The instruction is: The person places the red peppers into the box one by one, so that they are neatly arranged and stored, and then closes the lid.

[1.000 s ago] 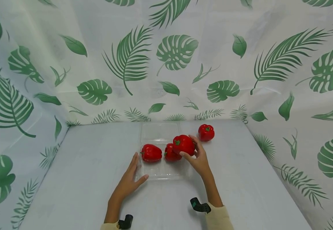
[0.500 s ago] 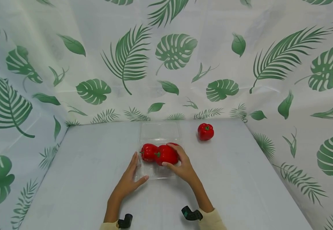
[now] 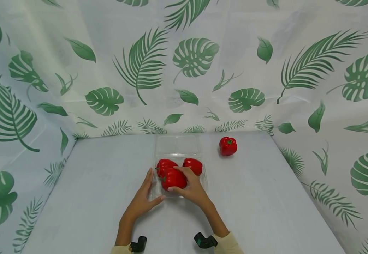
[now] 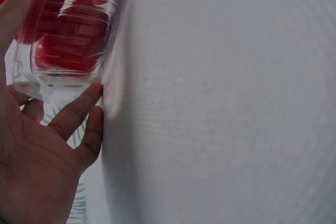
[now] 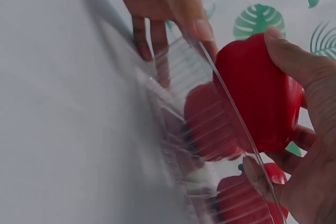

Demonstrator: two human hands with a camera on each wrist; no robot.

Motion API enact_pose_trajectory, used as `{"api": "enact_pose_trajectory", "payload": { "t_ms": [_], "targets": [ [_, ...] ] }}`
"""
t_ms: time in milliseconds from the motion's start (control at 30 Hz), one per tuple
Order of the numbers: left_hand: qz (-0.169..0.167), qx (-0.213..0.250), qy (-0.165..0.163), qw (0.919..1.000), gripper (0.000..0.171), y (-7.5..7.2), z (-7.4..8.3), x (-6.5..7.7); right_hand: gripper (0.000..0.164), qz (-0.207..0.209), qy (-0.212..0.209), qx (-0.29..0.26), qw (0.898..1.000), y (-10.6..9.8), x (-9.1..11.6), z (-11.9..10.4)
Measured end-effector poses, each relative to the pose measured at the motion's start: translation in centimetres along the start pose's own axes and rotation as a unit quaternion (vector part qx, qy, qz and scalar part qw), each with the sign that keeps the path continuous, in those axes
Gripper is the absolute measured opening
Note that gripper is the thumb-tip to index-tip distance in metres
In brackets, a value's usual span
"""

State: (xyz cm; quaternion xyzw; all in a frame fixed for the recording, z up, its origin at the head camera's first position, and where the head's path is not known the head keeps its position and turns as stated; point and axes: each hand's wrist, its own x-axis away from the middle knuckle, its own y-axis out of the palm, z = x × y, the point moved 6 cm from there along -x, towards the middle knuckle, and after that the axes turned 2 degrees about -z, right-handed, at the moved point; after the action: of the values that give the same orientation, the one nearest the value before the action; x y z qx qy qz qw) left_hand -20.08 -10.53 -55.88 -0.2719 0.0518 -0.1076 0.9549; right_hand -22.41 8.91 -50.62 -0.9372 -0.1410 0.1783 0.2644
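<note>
My right hand (image 3: 193, 187) grips a red bell pepper (image 3: 175, 179) with a green stem, over the near left part of a clear plastic clamshell box (image 3: 200, 190). In the right wrist view this bell pepper (image 5: 257, 93) stands partly above the box's rim, between thumb and fingers. Two more red bell peppers lie in the back of the box, one at left (image 3: 165, 165) and one at right (image 3: 193, 165). My left hand (image 3: 141, 199) rests against the box's left side and near corner, fingers extended. Ribbed clear walls show in the left wrist view, above my left hand (image 4: 44, 156).
The box's clear lid (image 3: 177, 145) lies folded back toward the rear wall. Another red bell pepper (image 3: 228, 146) stands on the white table (image 3: 266, 197) at back right. Leaf-patterned sheeting (image 3: 152, 116) encloses the table's back and sides.
My right hand has carried the bell pepper left and nearer, from above the back right pepper to the near left of the box. My left hand has stayed at the box's side.
</note>
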Motion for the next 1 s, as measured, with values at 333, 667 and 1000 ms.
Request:
{"api": "enact_pose_trajectory", "payload": {
  "t_ms": [333,667,1000],
  "targets": [
    [0.007,-0.011,0.007,0.9999,0.108,-0.1,-0.1,-0.1,0.073,-0.002,-0.006,0.043,0.999,1.1,-0.1,-0.1],
    [0.015,-0.005,0.009,0.9998,0.104,0.0,0.0,0.1,0.073,-0.028,-0.019,0.063,0.997,1.4,0.1,-0.8],
    [0.013,-0.016,0.004,0.9998,0.107,0.0,-0.2,0.0,0.061,-0.035,-0.036,0.03,0.998,1.1,0.1,-0.4]
  ]
}}
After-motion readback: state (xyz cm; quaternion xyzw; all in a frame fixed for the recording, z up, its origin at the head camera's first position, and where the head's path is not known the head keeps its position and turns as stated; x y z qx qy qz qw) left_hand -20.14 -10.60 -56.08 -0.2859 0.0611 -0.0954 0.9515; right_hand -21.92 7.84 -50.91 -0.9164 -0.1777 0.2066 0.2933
